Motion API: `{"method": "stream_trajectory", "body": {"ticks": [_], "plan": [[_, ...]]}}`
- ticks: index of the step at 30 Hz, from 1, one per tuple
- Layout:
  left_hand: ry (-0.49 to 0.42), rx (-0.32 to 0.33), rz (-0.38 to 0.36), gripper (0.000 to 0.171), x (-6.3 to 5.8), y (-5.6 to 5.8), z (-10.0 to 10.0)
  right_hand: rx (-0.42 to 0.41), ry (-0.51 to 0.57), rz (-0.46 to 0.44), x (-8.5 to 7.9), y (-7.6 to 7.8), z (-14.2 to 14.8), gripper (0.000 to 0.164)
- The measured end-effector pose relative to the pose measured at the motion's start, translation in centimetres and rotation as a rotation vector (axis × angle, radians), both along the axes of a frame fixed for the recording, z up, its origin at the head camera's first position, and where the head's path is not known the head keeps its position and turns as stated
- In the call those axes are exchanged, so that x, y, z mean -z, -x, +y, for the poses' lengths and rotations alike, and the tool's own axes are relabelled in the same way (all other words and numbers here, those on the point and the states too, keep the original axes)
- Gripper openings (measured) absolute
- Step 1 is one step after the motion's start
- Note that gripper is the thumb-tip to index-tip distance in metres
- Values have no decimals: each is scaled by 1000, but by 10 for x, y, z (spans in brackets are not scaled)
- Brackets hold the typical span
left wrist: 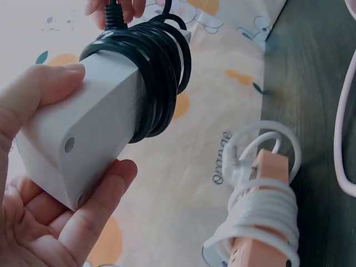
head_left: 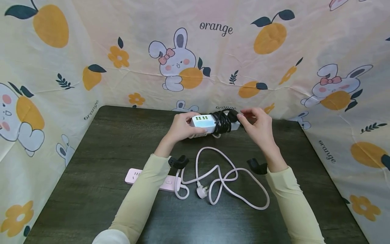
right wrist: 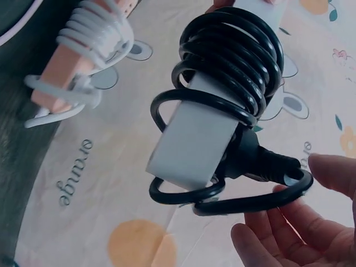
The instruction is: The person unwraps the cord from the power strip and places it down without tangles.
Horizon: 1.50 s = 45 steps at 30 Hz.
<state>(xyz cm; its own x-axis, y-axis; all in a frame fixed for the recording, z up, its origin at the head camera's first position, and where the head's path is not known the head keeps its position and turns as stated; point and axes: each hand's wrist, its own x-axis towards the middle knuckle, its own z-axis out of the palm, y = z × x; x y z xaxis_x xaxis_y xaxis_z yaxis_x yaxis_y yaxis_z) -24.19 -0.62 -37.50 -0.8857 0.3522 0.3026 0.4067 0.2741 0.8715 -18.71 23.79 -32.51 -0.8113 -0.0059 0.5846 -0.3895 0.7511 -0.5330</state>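
My left hand (head_left: 181, 127) grips one end of a white power strip (head_left: 202, 122), thumb on one face and fingers beneath in the left wrist view. Several green-marked USB ports show on it in the head view. A black power cord (right wrist: 228, 55) is wound in tight coils around the strip's other half. Its black plug (right wrist: 242, 153) lies against the strip's side. My right hand (head_left: 258, 127) is at that plug end, its thumb and fingertips on either side of the bent black cord.
Below lies a pink power strip (head_left: 132, 175), partly hidden by the left sleeve, with its loose white cord (head_left: 253, 203) looped across the dark table (head_left: 243, 227) and its plug (head_left: 201, 190). Another pink strip (left wrist: 272, 167), wrapped in white cord (left wrist: 267, 206), lies at the table's far edge by the patterned cloth (head_left: 137, 74).
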Motion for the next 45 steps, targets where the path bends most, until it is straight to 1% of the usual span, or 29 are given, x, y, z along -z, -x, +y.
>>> {"method": "stream_trajectory", "body": {"ticks": [3,7,10,12,16,20,25,30,33,39,42,45], "plan": [[-20,-9,-27,44,0,-3,-9,-26,-17,-56,-4,2,-7,19],[-44,-20,-62,46,1,-6,-20,-66,-95,-147,-9,3,-17,23],[-58,-27,-51,45,2,-10,-27,-95,-138,-201,-12,5,-25,27],[-59,-36,-29,45,3,-13,-31,-102,-164,-226,-13,7,-31,29],[-59,-55,-13,45,4,-18,-39,-97,-230,-267,-15,10,-43,31],[-63,-61,-20,46,4,-22,-47,-101,-319,-312,-20,14,-55,34],[-77,-52,-38,46,7,-24,-55,-138,-440,-369,-23,18,-64,36],[-78,-42,-51,45,10,-25,-58,-179,-489,-356,-24,20,-68,36],[-73,-37,-64,45,12,-25,-59,-180,-531,-339,-24,18,-70,36],[-69,-18,-97,44,13,-30,-61,-235,-680,-322,-28,15,-71,38],[-58,-3,-90,44,14,-32,-61,-257,-748,-347,-30,14,-74,38],[-52,10,-88,45,16,-33,-61,-259,-798,-374,-30,13,-76,40]]}}
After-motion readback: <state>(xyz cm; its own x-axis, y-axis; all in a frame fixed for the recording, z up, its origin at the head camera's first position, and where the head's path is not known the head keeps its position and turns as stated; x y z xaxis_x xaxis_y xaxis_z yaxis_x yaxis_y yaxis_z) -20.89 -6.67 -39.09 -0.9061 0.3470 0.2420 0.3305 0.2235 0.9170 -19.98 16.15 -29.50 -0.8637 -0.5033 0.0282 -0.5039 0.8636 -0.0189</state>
